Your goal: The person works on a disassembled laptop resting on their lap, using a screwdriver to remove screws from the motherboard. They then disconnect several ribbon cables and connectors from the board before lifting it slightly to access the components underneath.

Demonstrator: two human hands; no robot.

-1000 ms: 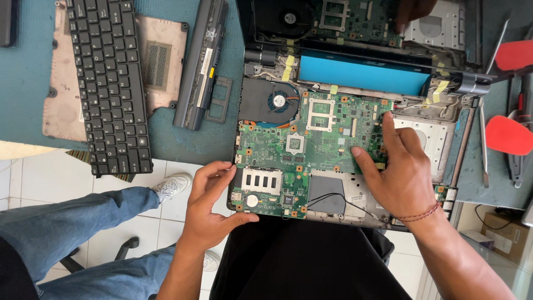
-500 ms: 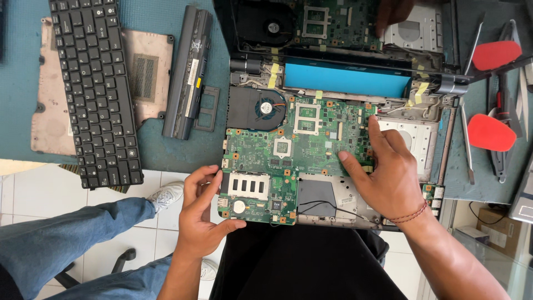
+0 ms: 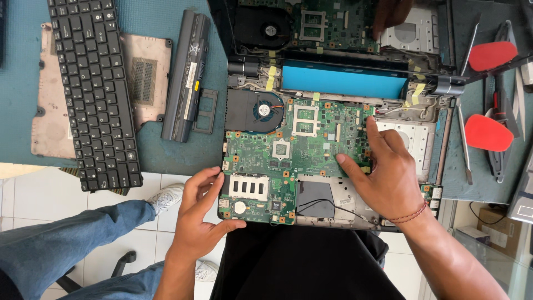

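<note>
Opened laptop base (image 3: 427,161) sits at centre frame, on the near edge of the teal-matted table (image 3: 166,155). Green motherboard (image 3: 288,161) lies exposed in it, flat, studded with chips and copper-ringed screw holes; round black fan (image 3: 265,109) at its upper left corner.

Left hand (image 3: 200,214) pinches the board's lower left corner, thumb under, fingers curled on the edge. Right hand (image 3: 388,172) rests spread on the board's right side, fingertips pressing, grasping nothing.

Already off: black keyboard (image 3: 91,89), brownish bottom cover (image 3: 144,78), long black battery (image 3: 186,75), all lying upper left. Board not yet out of the base. Red-handled tools (image 3: 488,130) lie right.
</note>
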